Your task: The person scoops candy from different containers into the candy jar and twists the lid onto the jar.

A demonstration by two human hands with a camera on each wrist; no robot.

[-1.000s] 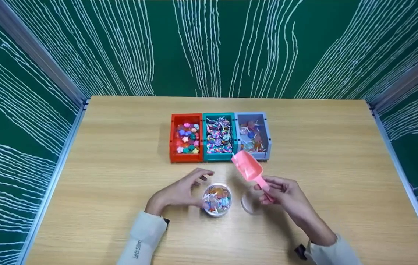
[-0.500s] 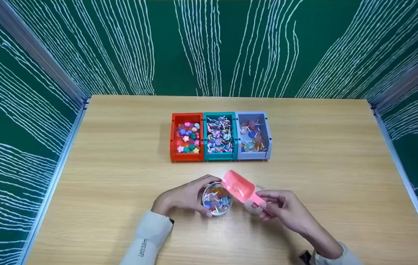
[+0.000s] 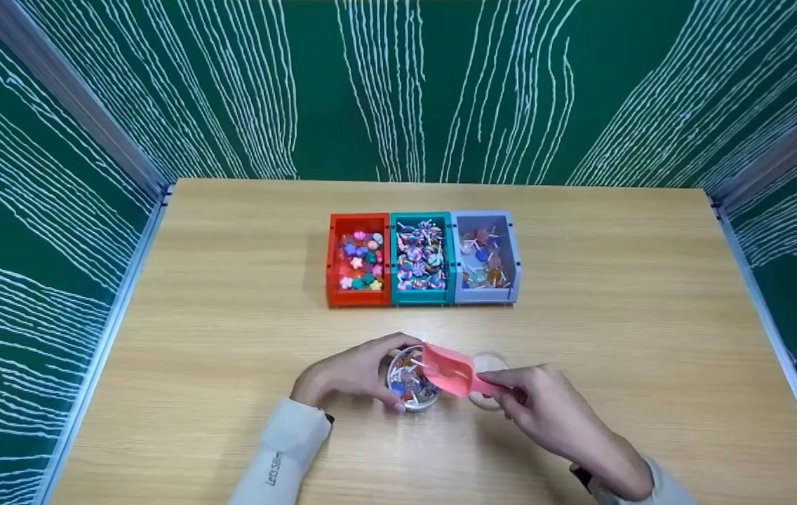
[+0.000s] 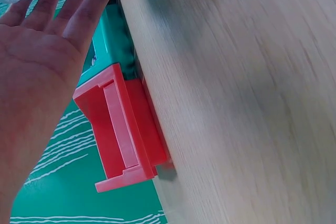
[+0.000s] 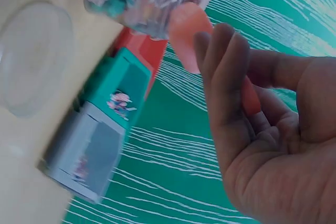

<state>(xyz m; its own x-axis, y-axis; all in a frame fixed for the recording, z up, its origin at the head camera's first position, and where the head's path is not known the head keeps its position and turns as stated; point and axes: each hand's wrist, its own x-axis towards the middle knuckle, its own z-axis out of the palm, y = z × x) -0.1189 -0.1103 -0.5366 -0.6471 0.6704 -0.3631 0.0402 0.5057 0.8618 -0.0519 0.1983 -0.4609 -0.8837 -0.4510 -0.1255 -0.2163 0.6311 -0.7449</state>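
Observation:
My left hand [image 3: 351, 373] holds a clear round jar [image 3: 405, 390] upright on the table, thumb on the near side and fingers at the far side. Small lollipop charms with white sticks show through its mouth, and the right wrist view shows colourful charms through the jar's wall [image 5: 139, 1]. My right hand [image 3: 554, 410] grips the handle of a pink scoop [image 3: 449, 372]. The scoop tilts toward the left, its front edge over the jar's rim, with a little white stick in it. Beneath the scoop's handle, a round clear lid [image 3: 491, 362] lies partly covered on the table.
Behind the jar stand three joined bins: a red one [image 3: 358, 298] with flower and star charms, a teal one [image 3: 421, 297] with swirl lollipops, and a lavender one [image 3: 484, 296] with translucent lollipops. Green walls with white lines [image 3: 433, 91] surround the wooden table [image 3: 230, 280].
The left hand has closed round the jar. The right hand has brought the scoop down and left from near the lavender bin to the jar's mouth and tipped it.

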